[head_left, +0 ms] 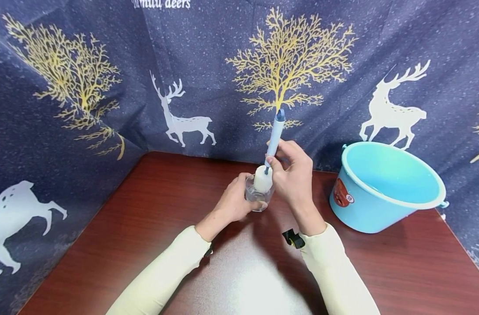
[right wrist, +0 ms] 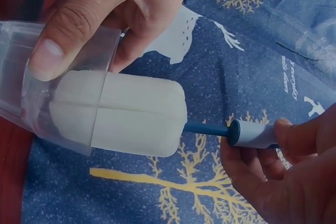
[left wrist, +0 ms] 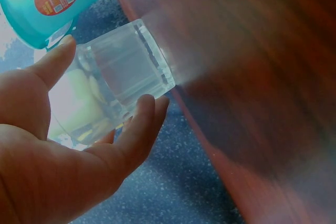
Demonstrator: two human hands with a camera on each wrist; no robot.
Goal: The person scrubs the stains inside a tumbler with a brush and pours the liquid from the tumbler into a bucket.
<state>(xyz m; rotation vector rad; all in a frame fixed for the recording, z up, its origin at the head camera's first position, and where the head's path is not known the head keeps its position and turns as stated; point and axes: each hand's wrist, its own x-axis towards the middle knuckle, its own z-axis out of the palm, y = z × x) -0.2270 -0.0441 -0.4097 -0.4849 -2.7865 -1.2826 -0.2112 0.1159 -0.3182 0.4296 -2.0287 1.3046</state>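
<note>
My left hand (head_left: 236,202) grips a clear glass cup (left wrist: 131,66), thumb on one side and fingers on the other. Partly inside the cup's mouth is the white cylindrical sponge head (right wrist: 139,111) of a cup brush. My right hand (head_left: 294,175) holds this brush by its pale blue handle (head_left: 275,136), which rises above the cup and leans slightly right. Between sponge and handle a thin dark blue stem (right wrist: 207,129) shows in the right wrist view. Whether the cup's base touches the table cannot be told.
A light blue bucket (head_left: 341,214) with a red label stands on the dark red wooden table (head_left: 164,192), right of my hands. Behind the table hangs a dark blue cloth (head_left: 208,52) printed with white deer and yellow trees.
</note>
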